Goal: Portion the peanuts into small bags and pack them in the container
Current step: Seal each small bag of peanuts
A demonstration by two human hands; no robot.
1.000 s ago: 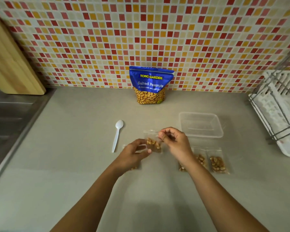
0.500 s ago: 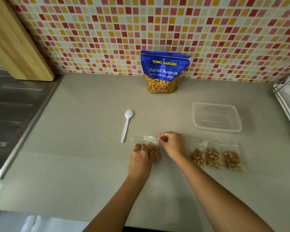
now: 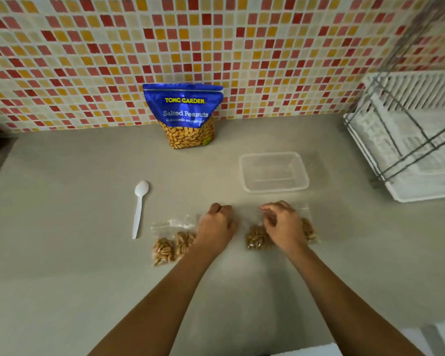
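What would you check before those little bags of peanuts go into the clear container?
1. Container open and empty: ok.
2. Filled bags ready: left bags beside the left hand, right bags under the right hand: ok.
3. Bags sealed: cannot tell.
4. Right hand's grip on a bag: cannot tell; its fingers hide it.
5. Counter between bags and container free: ok.

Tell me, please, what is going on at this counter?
A person is portioning peanuts into small clear bags. The left hand sits by two filled bags, the right hand over more filled bags; whether either grips one is unclear. The clear container behind them holds nothing yet. The white spoon lies to the left, and the blue peanut pouch stands against the tiled wall.
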